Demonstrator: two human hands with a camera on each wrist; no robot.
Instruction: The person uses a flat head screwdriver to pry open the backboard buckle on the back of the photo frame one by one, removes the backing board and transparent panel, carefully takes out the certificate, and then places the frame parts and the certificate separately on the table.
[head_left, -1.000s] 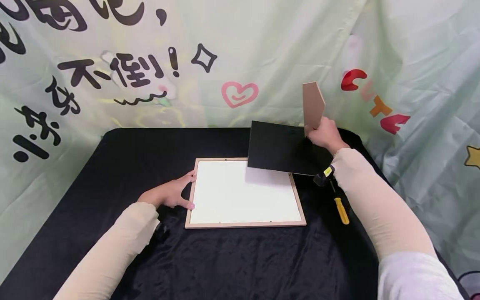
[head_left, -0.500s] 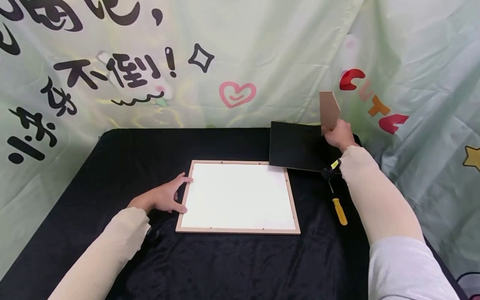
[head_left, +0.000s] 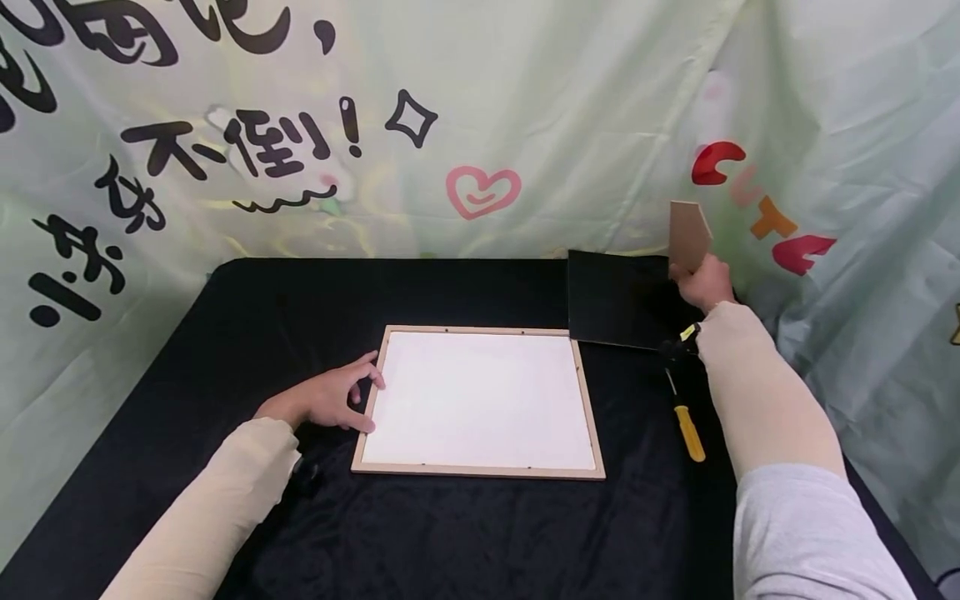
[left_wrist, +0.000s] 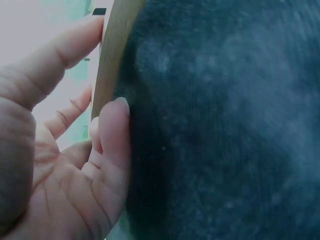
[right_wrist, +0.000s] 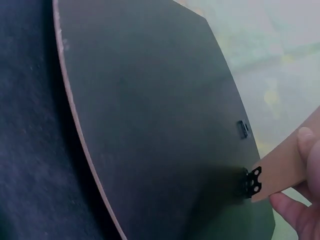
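A light wooden picture frame (head_left: 480, 475) lies flat with a white sheet (head_left: 480, 400) inside it. My left hand (head_left: 322, 398) touches its left edge, thumb and fingers spread apart along the wood. In the left wrist view, the thumb meets the frame edge (left_wrist: 111, 55) and some fingertips lie beside it, low on the cloth. A black backing board (head_left: 618, 300) is beyond the frame's far right corner, carried by its hinged easel stand (head_left: 688, 233). My right hand (head_left: 707, 282) pinches that brown stand; a black hinge (right_wrist: 253, 182) joins it to the board.
A screwdriver (head_left: 688, 432) with a yellow handle lies right of the frame on the black cloth (head_left: 465, 542). Behind the table hangs a pale printed curtain (head_left: 540, 125). Small dark tabs show along the frame's inner edges.
My right hand has carried the backing board to the right and lower, from over the frame's far right part to just past its corner. The left hand stays at the frame's left edge.
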